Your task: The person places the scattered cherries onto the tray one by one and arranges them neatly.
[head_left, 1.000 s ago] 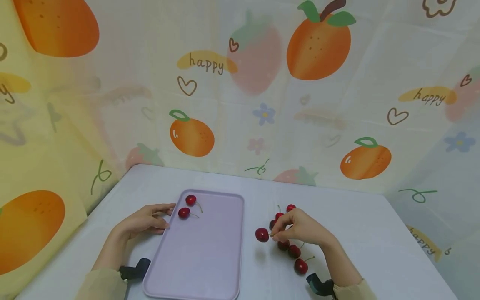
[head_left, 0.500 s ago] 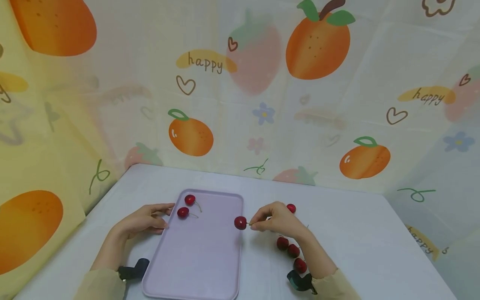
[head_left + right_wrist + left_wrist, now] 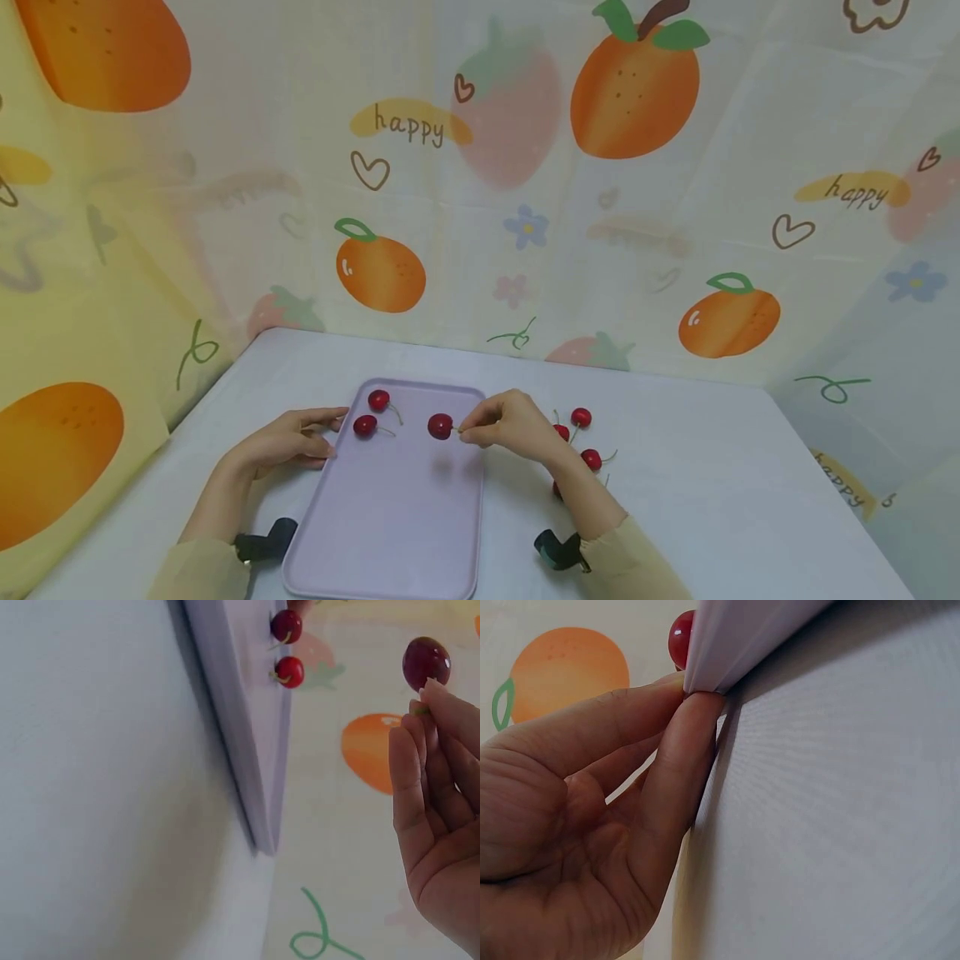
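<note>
My right hand (image 3: 510, 425) pinches the stem of a dark red cherry (image 3: 440, 427), held above the upper right part of the pale purple tray (image 3: 405, 517). In the right wrist view that cherry (image 3: 427, 664) sticks out past the fingertips. Two cherries lie in the tray's far left corner, one cherry (image 3: 378, 401) behind the other cherry (image 3: 365, 427). My left hand (image 3: 281, 442) rests at the tray's left edge. Seen from the left wrist, the thumb and a finger of that hand (image 3: 592, 810) touch the rim with fairly straight fingers.
Right of the tray, several loose cherries (image 3: 581, 417) lie on the white table (image 3: 712, 500), some hidden behind my right forearm. A fruit-patterned cloth (image 3: 510, 275) hangs behind the table. Each wrist carries a black camera mount (image 3: 266, 542).
My right hand has carried the cherry leftward from the loose cherries, across the tray's right rim, to above the tray. The left hand has stayed at the tray's edge.
</note>
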Action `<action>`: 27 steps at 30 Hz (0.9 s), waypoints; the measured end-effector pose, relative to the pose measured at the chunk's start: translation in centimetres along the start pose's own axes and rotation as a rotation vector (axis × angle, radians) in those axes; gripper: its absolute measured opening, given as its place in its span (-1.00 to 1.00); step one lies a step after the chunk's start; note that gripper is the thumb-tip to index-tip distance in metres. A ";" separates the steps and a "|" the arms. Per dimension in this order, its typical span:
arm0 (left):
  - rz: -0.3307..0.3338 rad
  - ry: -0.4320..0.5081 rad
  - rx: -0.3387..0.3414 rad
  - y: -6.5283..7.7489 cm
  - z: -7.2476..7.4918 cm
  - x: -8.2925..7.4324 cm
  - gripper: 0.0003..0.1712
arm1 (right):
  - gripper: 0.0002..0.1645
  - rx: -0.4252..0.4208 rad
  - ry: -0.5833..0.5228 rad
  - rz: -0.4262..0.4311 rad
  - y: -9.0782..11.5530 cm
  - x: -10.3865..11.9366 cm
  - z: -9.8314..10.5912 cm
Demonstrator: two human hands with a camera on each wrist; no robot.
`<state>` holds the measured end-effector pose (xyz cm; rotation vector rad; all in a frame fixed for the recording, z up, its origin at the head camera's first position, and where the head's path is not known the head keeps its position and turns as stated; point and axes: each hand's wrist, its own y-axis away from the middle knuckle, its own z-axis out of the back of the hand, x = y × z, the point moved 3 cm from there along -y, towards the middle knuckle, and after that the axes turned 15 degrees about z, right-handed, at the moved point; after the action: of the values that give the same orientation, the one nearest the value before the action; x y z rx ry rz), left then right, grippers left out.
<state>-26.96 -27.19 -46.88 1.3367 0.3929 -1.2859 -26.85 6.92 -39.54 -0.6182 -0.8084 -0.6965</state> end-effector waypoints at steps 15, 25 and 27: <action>0.037 -0.008 -0.033 0.1 -0.2 -0.2 -0.20 | -0.89 -0.018 -0.033 0.037 -3.8 0.2 -2.9; 0.023 -0.020 -0.020 0.0 0.0 -0.1 -0.20 | -0.90 -0.045 -0.047 0.028 -5.9 0.5 -5.0; 0.015 -0.017 -0.011 -0.1 0.0 -0.1 -0.20 | -0.90 -0.047 -0.047 0.031 -6.2 0.6 -5.4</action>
<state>-27.08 -27.16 -46.87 1.3158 0.3771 -1.2805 -28.90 -0.99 -40.63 -0.6908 -0.8265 -0.6769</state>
